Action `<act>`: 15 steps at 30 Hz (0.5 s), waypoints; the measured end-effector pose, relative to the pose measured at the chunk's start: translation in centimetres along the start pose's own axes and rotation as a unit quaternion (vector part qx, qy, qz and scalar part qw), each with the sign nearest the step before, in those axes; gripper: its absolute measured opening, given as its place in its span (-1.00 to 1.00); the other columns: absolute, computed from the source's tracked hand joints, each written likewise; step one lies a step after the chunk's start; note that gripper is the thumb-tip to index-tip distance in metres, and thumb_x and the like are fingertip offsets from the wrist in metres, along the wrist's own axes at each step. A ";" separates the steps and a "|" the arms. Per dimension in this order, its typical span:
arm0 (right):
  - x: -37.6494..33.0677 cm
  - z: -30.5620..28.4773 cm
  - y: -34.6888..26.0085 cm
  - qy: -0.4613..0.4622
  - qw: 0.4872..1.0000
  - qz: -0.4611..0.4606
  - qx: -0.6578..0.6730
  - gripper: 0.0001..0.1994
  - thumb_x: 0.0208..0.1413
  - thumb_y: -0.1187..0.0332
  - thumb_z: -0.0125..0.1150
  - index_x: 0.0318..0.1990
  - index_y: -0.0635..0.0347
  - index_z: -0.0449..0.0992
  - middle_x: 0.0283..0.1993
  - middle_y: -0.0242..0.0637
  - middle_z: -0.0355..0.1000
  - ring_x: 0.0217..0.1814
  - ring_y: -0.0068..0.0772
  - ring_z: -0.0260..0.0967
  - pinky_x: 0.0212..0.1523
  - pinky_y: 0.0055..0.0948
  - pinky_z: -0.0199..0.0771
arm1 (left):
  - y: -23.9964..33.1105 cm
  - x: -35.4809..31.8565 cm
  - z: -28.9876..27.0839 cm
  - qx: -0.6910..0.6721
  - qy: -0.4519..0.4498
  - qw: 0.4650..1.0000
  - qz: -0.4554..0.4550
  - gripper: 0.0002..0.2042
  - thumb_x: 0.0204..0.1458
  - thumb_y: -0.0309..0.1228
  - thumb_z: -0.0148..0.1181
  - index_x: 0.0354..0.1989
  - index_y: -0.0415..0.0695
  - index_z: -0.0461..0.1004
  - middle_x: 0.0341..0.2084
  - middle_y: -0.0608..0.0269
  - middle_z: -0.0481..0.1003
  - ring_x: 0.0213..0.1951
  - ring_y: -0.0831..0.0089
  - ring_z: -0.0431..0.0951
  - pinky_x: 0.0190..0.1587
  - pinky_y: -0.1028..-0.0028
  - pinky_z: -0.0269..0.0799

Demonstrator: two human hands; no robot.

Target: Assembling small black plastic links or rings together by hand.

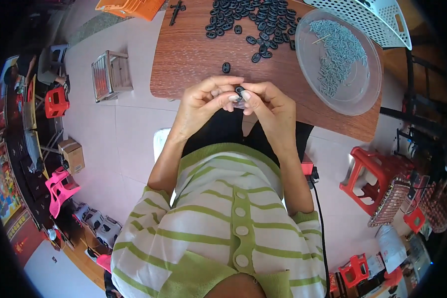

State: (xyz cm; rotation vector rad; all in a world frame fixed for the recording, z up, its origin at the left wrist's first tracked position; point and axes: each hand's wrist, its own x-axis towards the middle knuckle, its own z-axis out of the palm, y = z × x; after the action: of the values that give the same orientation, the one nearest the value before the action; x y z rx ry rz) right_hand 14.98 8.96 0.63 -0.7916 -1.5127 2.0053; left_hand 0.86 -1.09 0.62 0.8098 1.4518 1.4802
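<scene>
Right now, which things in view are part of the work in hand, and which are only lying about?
In use:
- small black oval part pinched between left hand and right hand
- pile of black oval parts
- clear dish of small grey pieces

Lying about:
- white basket
- orange crate
- red stool
- cardboard box

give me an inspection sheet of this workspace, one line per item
surface: brown wooden table, mostly bare near its front edge
job's things: small black oval part pinched between both hands; pile of black oval parts; clear dish of small grey pieces
clutter: white perforated basket, orange tray
grips: left hand and right hand meet fingertip to fingertip over the table edge
cables: black cable by the right arm
surroundings: red stool, pink stool, cardboard box
</scene>
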 end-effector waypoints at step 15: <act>-0.2 -0.1 1.5 0.015 0.995 -0.060 -0.083 -0.79 0.00 0.52 0.27 -0.17 0.29 0.51 -0.36 -0.28 0.44 -0.38 -0.56 0.41 -0.36 -0.55 0.42 | -1.5 -0.7 1.4 -0.011 0.082 0.996 0.024 -0.79 0.09 -0.56 0.16 -0.08 -0.26 0.51 -0.38 0.30 0.54 -0.40 0.66 0.48 -0.32 0.66 0.43</act>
State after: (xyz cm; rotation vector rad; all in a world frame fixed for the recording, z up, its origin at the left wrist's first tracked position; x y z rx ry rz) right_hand 15.08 8.51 -0.83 -0.7731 -1.6854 1.7919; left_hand 2.61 -1.26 -0.61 0.7282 1.5422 1.6290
